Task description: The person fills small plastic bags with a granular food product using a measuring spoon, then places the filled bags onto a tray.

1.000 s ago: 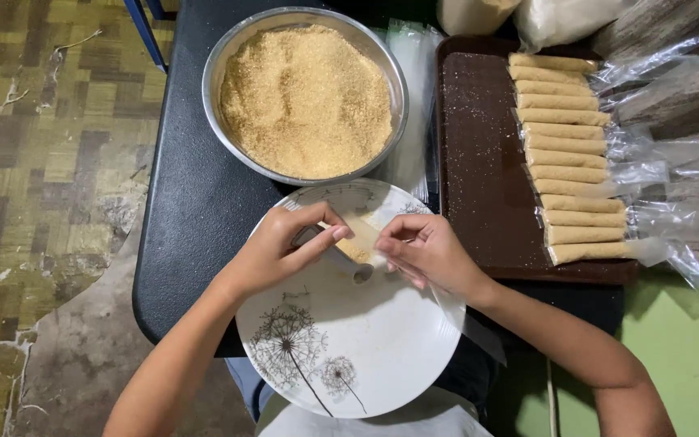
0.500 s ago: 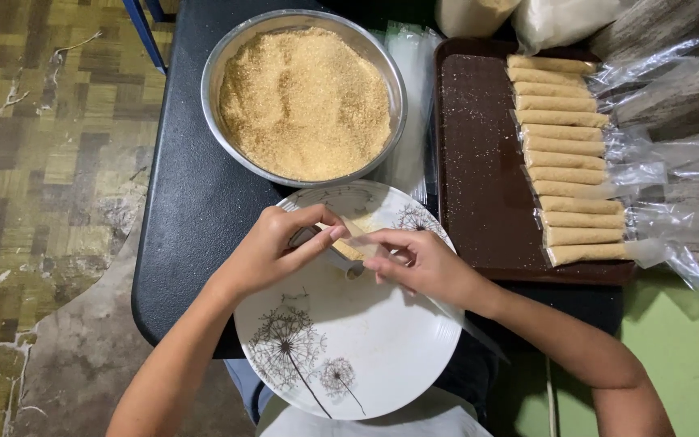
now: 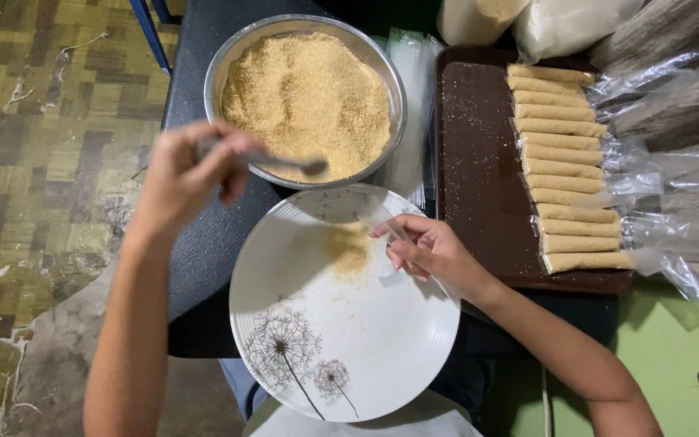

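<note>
Steel is showing dimly in the left hand (image 3: 184, 166), which is closing its grip round the handle of a spoon (image 3: 285, 162); the motion is blurring it, so how the fingers are sitting on the handle is hard to tell. The spoon's long axis is running nearly level across the view, handle toward the left hand, bowl pointing right and hanging over the near rim of the metal bowl (image 3: 305, 97), just above the golden-brown crumb (image 3: 309, 89) filling it.

The right hand (image 3: 430, 251) is resting over the upper right part of the white plate (image 3: 341, 324), fingers half curled and pinching a thin clear plastic sleeve (image 3: 382, 220). The sleeve is slanting from upper left down toward the palm; which end is open cannot be told. A small heap of crumb (image 3: 349, 251) is lying on the plate just beside those fingers.

To the right, a brown tray (image 3: 479, 162) is holding a row of filled rolls (image 3: 564, 162), all lying crosswise, with their clear wrapper tails trailing right.

Judging from this, crumb could be spilling onto the dark bench (image 3: 204, 251) if the spoon is tilting while crossing the gap between bowl and plate. The flimsy sleeve could also be folding shut or slipping, since only fingertips are pinching it.
</note>
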